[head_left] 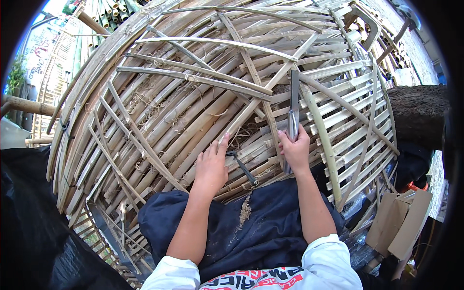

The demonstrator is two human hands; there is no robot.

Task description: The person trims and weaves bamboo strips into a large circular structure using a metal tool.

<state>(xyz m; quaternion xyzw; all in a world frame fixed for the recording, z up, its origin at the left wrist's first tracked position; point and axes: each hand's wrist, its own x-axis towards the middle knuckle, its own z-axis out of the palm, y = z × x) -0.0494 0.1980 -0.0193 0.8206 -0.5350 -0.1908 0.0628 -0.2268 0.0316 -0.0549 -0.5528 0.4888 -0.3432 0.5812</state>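
Observation:
My right hand is closed round the silver-grey handle of a knife. Its dark, straight blade points away from me over the bamboo. My left hand lies with fingers stretched out at the near end of a long, pale bamboo strip. The fingertips seem to touch this strip; nothing is gripped in that hand. Under both hands spreads a bed of split bamboo slats, crossed by several loose strips. Between my hands, a dark strap lies on the slats above my lap.
Curly shavings are scattered among the slats. Dark cloth covers my lap. A thick log juts in at the right, above an opened cardboard box. Bundled bamboo poles stand at the far left.

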